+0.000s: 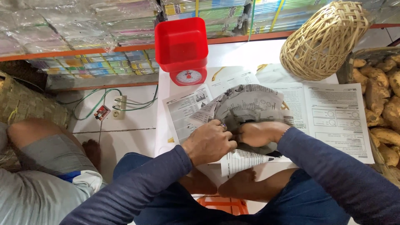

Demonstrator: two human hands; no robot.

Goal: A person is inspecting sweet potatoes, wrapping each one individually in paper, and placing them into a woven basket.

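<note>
Newsprint (pixel 246 104) is mid-wrap, left hand (pixel 208 143) and right hand (pixel 260 133) both clamped on it; next, I judge, tucking the loose flap.

Both hands (pixel 208 142) (pixel 257 133) on folded printed paper (pixel 246 104), red scale (pixel 182 48) beyond

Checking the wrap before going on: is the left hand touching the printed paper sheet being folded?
Touching. The head view shows the left hand pressed on the folded printed paper sheet, its fingers over the crease.
</note>
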